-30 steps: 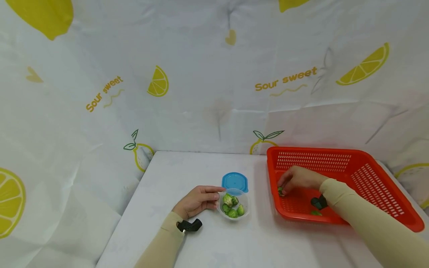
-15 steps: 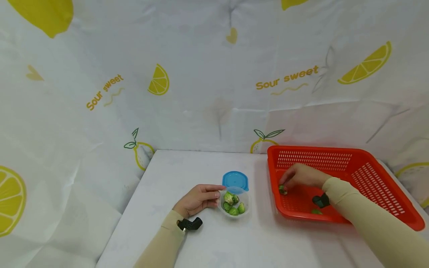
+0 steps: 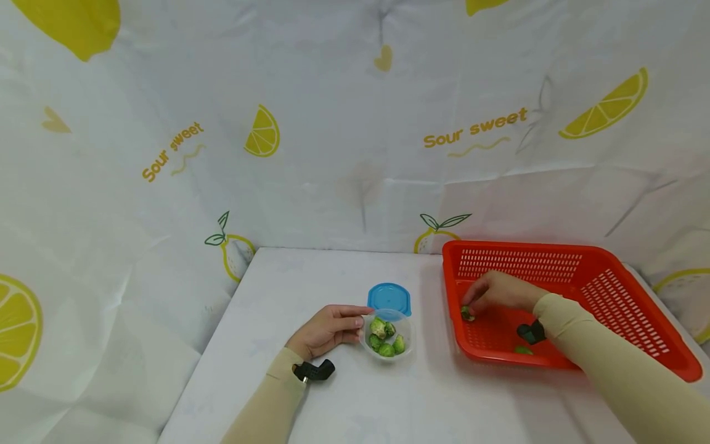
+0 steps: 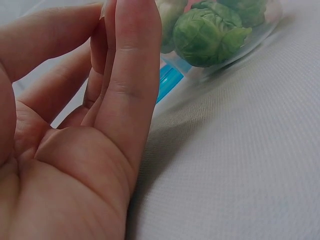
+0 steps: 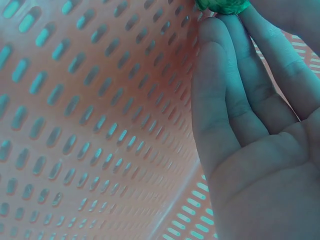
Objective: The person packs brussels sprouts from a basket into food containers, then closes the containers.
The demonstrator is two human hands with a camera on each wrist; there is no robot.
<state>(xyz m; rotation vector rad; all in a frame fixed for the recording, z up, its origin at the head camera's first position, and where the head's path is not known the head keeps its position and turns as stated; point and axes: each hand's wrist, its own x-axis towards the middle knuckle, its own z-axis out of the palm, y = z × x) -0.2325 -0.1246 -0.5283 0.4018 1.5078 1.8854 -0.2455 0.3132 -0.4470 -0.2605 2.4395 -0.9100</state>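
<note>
My left hand (image 3: 324, 332) holds the rim of a small clear plastic container (image 3: 409, 339) between thumb and fingers. Several green Brussels sprouts (image 3: 386, 349) lie in it; one sprout (image 4: 207, 37) shows large through the wall in the left wrist view. Inside the red basket (image 3: 554, 250), at its left wall, my right hand (image 3: 499, 291) pinches a Brussels sprout (image 3: 467, 314) with the fingertips. The right wrist view catches only the lower part of that sprout (image 5: 227, 6) at the top edge, above the fingers (image 5: 210, 90).
Just behind the container lies a blue lid (image 3: 389, 298). Another green piece (image 3: 523, 349) rests on the basket floor near its front wall, below the right wrist. A white cloth with lemon prints (image 3: 333, 197) hangs behind the white table (image 3: 310, 271).
My right hand has shifted very slightly to the right with the sprout, still low in the basket. The left hand and the container have stayed in place.
</note>
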